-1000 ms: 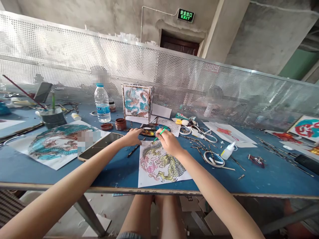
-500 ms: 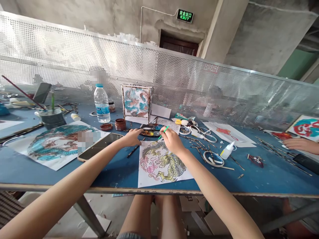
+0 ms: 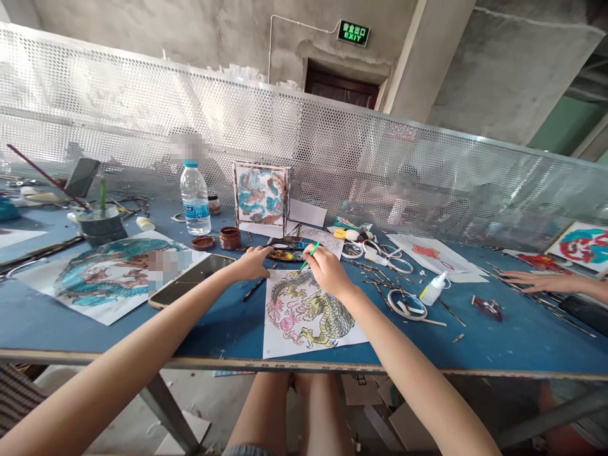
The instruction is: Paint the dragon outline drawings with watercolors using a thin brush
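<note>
Right hand [image 3: 325,269]: pinched shut on a green brush [image 3: 311,252], tip angled down toward the palette [image 3: 287,252].
Left hand [image 3: 251,261]: knuckles up, fingers curled at the palette's 9 o'clock edge; gripping or just resting, cannot tell.
Palette: at 12 o'clock from the dragon sheet [image 3: 304,310], touching its top edge.
Dragon sheet: flat on the blue table [image 3: 228,323], close to the near edge, between both forearms.
Colouring: by the look of it well along, with the body in yellow-green and pink at 8 o'clock; margins and corners bare white.
Around: phone [image 3: 190,278] at 9 o'clock, glue bottle [image 3: 433,288] at 3 o'clock, co-worker's hand [image 3: 527,280] well beyond it.
</note>
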A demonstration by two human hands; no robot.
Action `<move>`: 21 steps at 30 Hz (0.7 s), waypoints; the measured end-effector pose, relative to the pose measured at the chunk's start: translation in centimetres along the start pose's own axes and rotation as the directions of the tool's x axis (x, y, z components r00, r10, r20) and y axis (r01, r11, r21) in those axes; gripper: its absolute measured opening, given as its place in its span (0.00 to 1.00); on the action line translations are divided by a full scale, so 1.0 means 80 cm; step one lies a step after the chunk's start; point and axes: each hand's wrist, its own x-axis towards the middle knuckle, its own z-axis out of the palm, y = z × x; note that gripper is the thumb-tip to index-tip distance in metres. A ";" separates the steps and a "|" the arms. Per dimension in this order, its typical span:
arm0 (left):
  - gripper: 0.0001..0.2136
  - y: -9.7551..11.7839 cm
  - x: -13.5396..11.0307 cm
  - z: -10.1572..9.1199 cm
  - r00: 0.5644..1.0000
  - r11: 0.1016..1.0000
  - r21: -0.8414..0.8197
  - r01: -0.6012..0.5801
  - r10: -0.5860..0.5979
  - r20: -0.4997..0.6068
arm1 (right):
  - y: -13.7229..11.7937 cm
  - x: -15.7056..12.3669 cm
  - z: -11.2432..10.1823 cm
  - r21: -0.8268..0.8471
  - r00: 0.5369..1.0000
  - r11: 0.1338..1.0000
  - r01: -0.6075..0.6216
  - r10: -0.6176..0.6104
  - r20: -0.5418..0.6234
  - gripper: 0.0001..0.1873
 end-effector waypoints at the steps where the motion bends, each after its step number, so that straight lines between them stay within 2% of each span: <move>1: 0.36 0.000 0.000 0.000 1.000 1.000 0.002 0.001 -0.001 -0.001 | -0.001 0.000 0.000 0.032 1.000 0.999 0.002 -0.002 0.006 0.10; 4: 0.36 0.000 0.000 0.000 1.000 1.000 0.007 0.002 -0.002 -0.005 | -0.003 0.000 0.000 0.078 1.000 0.997 -0.007 0.006 0.005 0.11; 9: 0.37 0.001 -0.001 -0.001 1.000 1.000 0.012 0.007 -0.007 -0.001 | -0.001 0.001 -0.001 0.017 0.999 1.000 -0.020 0.020 -0.030 0.10; 14: 0.37 0.001 -0.001 -0.001 1.000 1.000 0.016 0.009 -0.009 0.008 | 0.000 0.000 -0.002 0.084 0.999 0.996 -0.032 0.032 -0.005 0.11; 18: 0.37 -0.001 0.000 0.000 1.000 1.000 0.012 0.008 -0.008 0.010 | 0.002 0.000 -0.003 0.012 0.999 1.000 -0.022 0.022 -0.031 0.10; 21: 0.37 -0.002 0.001 0.001 1.000 1.000 0.022 0.006 -0.006 0.008 | 0.001 0.000 -0.004 0.032 1.000 0.999 -0.016 0.016 0.000 0.10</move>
